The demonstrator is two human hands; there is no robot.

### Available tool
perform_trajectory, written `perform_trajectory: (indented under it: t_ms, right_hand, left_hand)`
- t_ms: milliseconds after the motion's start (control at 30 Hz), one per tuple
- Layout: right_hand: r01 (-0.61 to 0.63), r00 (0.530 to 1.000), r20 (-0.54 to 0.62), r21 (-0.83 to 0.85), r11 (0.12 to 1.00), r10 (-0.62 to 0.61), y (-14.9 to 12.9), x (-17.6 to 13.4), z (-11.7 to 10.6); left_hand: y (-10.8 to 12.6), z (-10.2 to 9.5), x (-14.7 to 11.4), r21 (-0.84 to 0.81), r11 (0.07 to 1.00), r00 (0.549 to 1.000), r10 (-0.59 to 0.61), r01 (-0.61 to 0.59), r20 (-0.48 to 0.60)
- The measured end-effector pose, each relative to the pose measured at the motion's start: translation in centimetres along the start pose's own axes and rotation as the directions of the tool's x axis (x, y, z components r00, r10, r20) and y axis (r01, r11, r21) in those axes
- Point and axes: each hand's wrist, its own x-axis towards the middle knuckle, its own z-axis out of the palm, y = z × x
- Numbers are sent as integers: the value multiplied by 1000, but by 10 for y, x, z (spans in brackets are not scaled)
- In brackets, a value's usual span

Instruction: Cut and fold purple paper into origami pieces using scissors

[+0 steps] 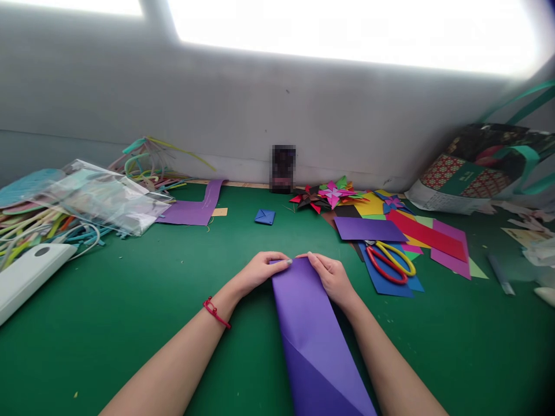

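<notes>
A long purple sheet of paper [312,329] stretches from the middle of the green table down past the bottom of the head view. My left hand [265,269] pinches its far left corner between thumb and fingers, a red cord bracelet on that wrist. At the far right corner, my right hand [332,277] grips the same edge, thumb and fingers closed. The two hands are a little apart along the top edge. A diagonal line between lighter and darker purple crosses the sheet's lower part. Past the hands lies a small folded blue paper piece [264,216].
Scissors [390,263] with red and yellow handles rest on coloured paper sheets at right, near folded paper stars [333,193]. A patterned bag [466,167] stands back right. At left are a clear plastic bag [108,196], a white device [34,277] and a purple paper offcut [186,212].
</notes>
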Motion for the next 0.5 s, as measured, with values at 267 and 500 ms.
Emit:
perform_trajectory:
  t_ms: [267, 500]
  right_hand:
    - [-10, 999, 38, 1, 1000, 10, 1, 0, 3]
    - [-90, 993, 91, 126, 988, 78, 2, -1, 1]
  left_hand:
    - [-4, 0, 2, 113, 991, 998, 65, -65, 4]
    - [-8, 0, 3, 106, 992, 997, 72, -71, -8]
